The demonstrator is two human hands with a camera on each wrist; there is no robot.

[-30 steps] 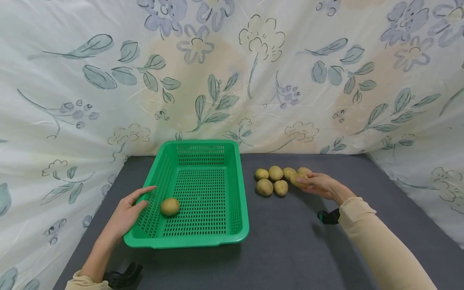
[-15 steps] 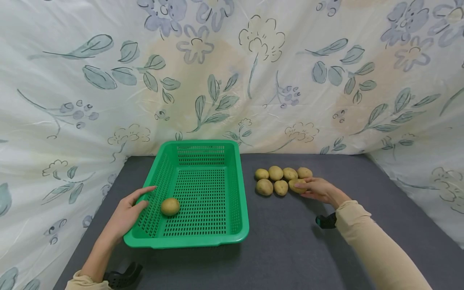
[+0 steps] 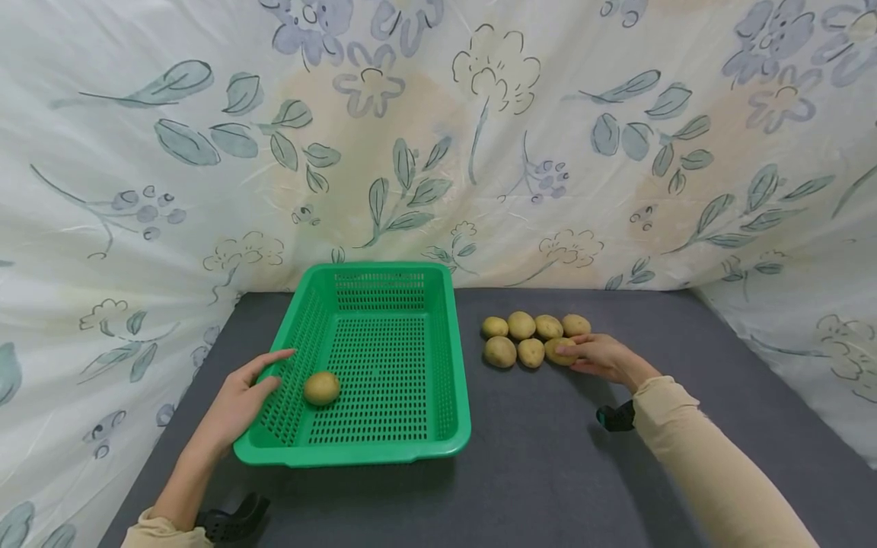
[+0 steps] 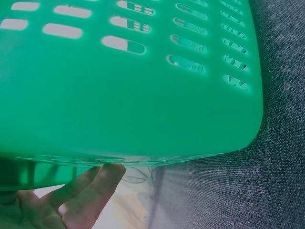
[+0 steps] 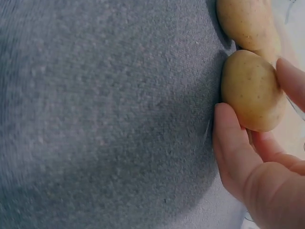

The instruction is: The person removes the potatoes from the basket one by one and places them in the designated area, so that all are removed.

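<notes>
My left hand [image 3: 243, 399] grips the left rim of a green perforated plastic basket [image 3: 351, 455]. Its fingers [image 4: 97, 193] reach under the rim along the outer wall in the left wrist view. One potato [image 3: 321, 388] lies inside the basket, toward the left wall. On the right, my right hand [image 3: 603, 356] holds another potato [image 5: 250, 90] between thumb and fingers, low at the cloth. That potato is at the right end of the front row of potatoes, with its right side covered by the fingers in the head view.
Beside it in the front row are two potatoes, a round one [image 3: 500, 352] and a smaller one [image 3: 530, 352]. A back row of several potatoes [image 3: 521, 325] lies behind. Dark grey cloth [image 3: 534, 464] covers the table, and a floral curtain [image 3: 438, 152] hangs around it.
My right hand has lowered its potato toward the front, from against the back row to the end of the front row. The left hand and basket stay put.
</notes>
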